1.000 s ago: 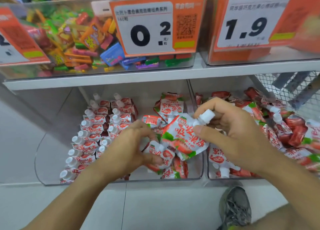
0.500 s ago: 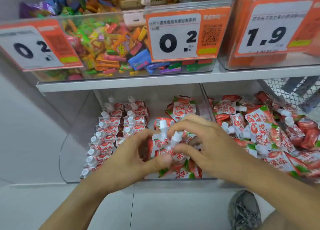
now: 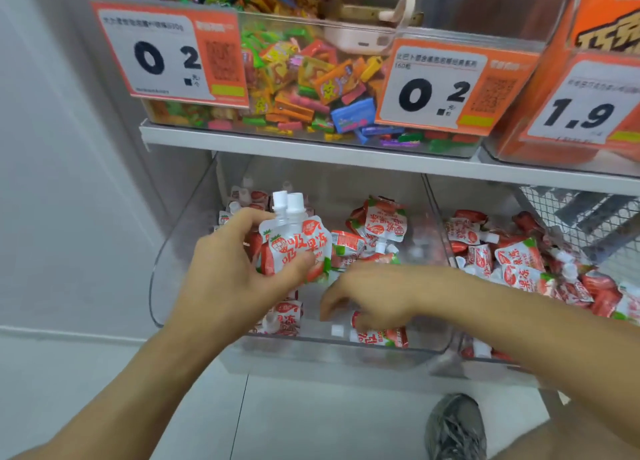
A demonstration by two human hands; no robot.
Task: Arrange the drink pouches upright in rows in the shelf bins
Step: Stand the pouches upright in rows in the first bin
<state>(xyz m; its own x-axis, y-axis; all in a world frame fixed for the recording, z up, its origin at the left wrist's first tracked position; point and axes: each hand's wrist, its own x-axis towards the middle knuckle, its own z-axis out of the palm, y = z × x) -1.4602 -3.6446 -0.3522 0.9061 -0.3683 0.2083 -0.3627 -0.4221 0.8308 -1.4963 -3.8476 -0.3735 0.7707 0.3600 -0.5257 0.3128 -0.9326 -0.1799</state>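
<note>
Pouches (image 3: 294,248), two with spouts up, are sitting gripped in the left hand (image 3: 228,279), above the bin (image 3: 166,269). The right hand (image 3: 363,297) is reaching down, fingers curling over a loose pouch (image 3: 377,336); I cannot tell whether it is gripping. It is worth keeping spouts level and seating them tight beside the row.

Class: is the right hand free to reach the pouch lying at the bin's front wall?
Probably yes: the right hand hovers just above that lying pouch, holding nothing, with nothing between them.

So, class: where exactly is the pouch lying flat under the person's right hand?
The flat pouch lies at the front of the left clear bin, just below the right hand, right of the pouches the left hand holds.
</note>
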